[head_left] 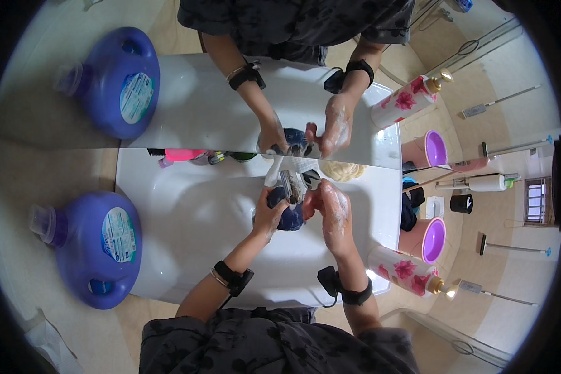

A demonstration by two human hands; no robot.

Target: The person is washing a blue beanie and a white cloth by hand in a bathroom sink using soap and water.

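Observation:
Over the white basin point(193, 249), my left hand point(269, 217) is closed around a dark blue rounded thing point(291, 219), whose kind I cannot make out. Lather coats my right hand point(335, 212), just to its right, with the fingers bent inward toward that thing. Whether a small piece sits between these fingertips is hidden. A shiny metal tap point(290, 185) reaches down over the blue thing and covers part of it. Each wrist wears a black band with a small device.
Left of the basin stands a large purple detergent jug point(87, 249). On the right edge is a white pump bottle point(402, 269) with pink flowers. A pink bucket point(417, 240) stands beyond it. Along the back, a mirror point(193, 112) meets the basin near a pale yellow mesh sponge point(341, 171).

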